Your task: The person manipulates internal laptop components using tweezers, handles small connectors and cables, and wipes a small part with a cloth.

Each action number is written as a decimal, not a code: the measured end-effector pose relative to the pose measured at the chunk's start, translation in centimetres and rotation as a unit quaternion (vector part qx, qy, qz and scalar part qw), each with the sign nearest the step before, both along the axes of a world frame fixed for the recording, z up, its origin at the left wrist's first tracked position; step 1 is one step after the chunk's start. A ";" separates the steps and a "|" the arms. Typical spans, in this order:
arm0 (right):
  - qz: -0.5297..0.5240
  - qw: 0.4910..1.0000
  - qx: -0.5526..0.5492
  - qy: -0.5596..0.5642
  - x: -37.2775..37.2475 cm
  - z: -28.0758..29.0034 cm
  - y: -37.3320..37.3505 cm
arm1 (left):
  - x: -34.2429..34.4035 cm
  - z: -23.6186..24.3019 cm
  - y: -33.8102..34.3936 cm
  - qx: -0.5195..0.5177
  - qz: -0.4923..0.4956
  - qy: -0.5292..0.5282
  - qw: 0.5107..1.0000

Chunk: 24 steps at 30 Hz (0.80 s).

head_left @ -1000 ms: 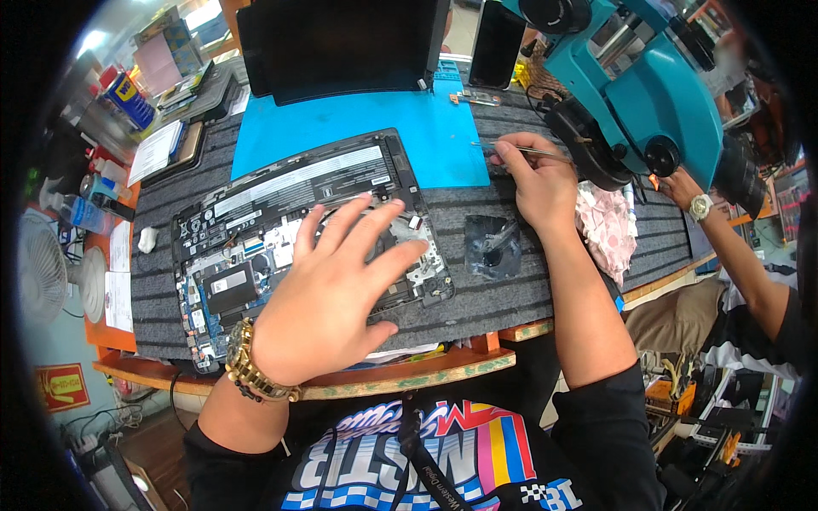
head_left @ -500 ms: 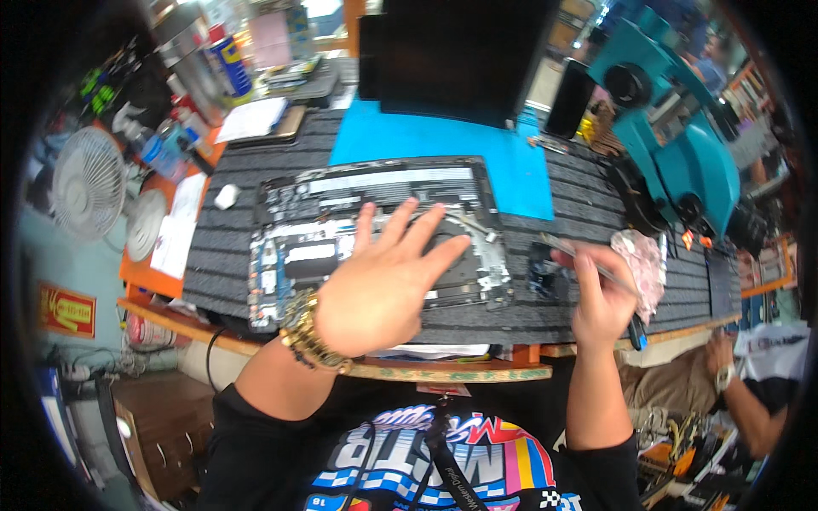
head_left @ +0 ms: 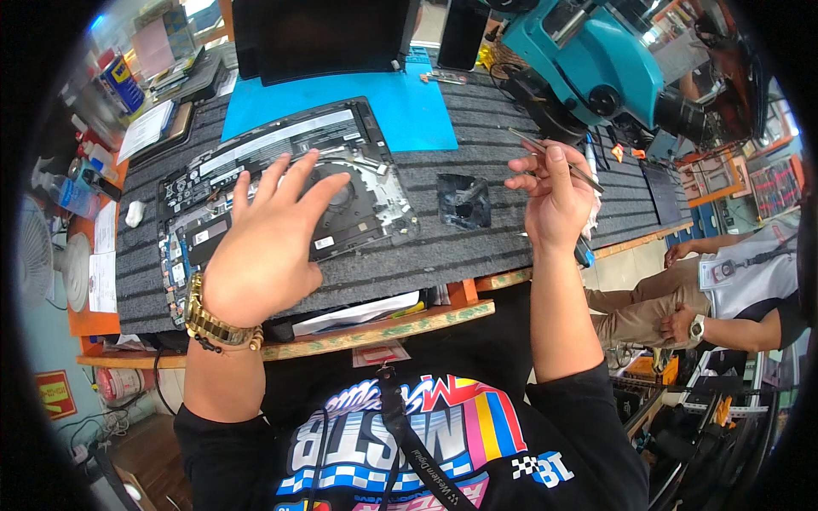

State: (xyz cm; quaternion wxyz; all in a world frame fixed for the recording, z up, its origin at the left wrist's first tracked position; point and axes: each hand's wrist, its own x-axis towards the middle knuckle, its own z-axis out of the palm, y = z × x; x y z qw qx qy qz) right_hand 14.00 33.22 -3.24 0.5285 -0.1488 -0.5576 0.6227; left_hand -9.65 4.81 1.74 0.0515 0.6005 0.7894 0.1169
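My left hand (head_left: 260, 238), with a gold watch at the wrist, has its fingers spread over an opened laptop chassis (head_left: 358, 226) showing battery, fan and circuit boards; it holds nothing. My right hand (head_left: 555, 192) is raised to the right of the chassis, palm turned up, thumb pressed on slim metal tweezers (head_left: 585, 175) that point up and left. Between my hands, a small dark square pouch (head_left: 452, 210) with a crumpled glossy top lies on the grey striped mat (head_left: 383, 268). A pink patterned cloth is mostly hidden behind my right hand.
A blue mat (head_left: 426, 119) lies under a dark screen (head_left: 324, 38); a dark upright phone (head_left: 460, 34) stands beside it. A teal microscope (head_left: 613, 72) occupies the back right. Papers (head_left: 141, 132), bottles and a fan line the left. A seated person (head_left: 741, 281) is at my right.
My right hand dipped toward the front, then rose, turning more palm-up with the tweezers. My left hand stays spread over the chassis. The other person's hand dropped to their lap. The camera view shifted.
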 end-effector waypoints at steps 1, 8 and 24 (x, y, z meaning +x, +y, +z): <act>0.018 1.000 -0.015 0.015 0.3 -0.1 0.1 | 0.0 0.1 0.0 0.001 -0.003 0.000 1.000; 0.016 0.999 -0.008 0.029 3.1 0.9 0.7 | 0.1 0.3 0.0 -0.018 0.006 0.014 1.000; 0.041 0.999 -0.034 -0.011 7.5 -3.3 -2.2 | 1.2 -0.6 -2.3 0.076 -0.028 0.124 0.989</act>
